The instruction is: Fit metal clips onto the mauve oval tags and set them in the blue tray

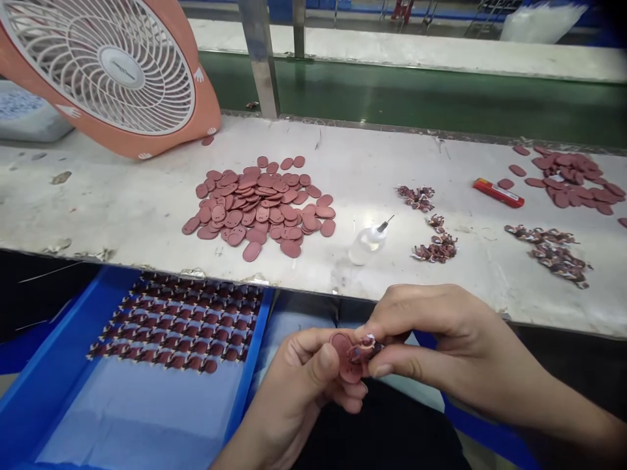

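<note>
Near the front edge of the bench, my left hand [308,378] pinches a reddish-brown oval disc [349,369] between thumb and fingers. My right hand [431,333] is closed on a small figurine piece [365,350], brown with white bits, and presses it against the face of the disc. Fingertips hide part of both. Just beyond my hands, a clear squeeze bottle [367,245] with a needle tip stands on the bench. Small piles of similar figurine pieces [435,249] lie to its right, and a large heap of oval discs [259,202] to its left.
An orange fan [208,98] stands at the back left. Below the bench edge, a blue tray [255,346] holds rows of assembled pieces [186,320]. A red tube-like packet [498,193] and more discs [578,179] lie at right. Behind runs a green belt [416,98] with a metal post [262,59].
</note>
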A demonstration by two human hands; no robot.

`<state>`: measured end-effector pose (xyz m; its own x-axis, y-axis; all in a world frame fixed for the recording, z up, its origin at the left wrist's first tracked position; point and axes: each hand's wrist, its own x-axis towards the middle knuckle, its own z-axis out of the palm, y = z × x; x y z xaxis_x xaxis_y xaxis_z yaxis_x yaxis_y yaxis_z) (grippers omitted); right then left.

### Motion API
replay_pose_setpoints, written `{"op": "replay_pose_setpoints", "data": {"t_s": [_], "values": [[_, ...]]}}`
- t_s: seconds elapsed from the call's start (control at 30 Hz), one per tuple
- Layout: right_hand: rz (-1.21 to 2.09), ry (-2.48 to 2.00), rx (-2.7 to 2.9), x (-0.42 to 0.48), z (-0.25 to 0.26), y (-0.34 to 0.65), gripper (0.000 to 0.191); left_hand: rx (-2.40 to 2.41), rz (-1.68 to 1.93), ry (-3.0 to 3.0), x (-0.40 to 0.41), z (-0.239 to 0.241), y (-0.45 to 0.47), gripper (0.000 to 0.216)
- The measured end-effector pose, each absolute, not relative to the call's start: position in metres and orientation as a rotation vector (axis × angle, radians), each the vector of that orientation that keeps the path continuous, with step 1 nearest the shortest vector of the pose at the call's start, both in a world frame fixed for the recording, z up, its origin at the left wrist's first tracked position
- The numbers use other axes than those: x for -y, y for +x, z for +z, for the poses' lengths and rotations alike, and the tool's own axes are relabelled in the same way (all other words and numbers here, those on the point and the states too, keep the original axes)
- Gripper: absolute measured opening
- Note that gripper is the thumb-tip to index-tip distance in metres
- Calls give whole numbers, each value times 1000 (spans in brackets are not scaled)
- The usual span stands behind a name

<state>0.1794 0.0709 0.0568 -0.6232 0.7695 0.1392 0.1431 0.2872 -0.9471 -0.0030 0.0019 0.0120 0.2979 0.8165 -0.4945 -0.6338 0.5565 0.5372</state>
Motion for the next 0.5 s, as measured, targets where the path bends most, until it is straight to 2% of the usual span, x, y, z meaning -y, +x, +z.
{"op": "replay_pose_setpoints", "data": {"t_s": [0.17, 0.3, 0.5], "values": [[1309, -797, 2059, -73, 58, 181, 15, -783, 957, 270, -1, 9, -3, 32], [1284, -759, 2135, -74, 60, 181, 8, -763, 932, 283, -3, 8, -4, 35], [1242, -698, 2244, -75, 64, 181, 8, -774, 935, 264, -2, 8, -4, 33]]}}
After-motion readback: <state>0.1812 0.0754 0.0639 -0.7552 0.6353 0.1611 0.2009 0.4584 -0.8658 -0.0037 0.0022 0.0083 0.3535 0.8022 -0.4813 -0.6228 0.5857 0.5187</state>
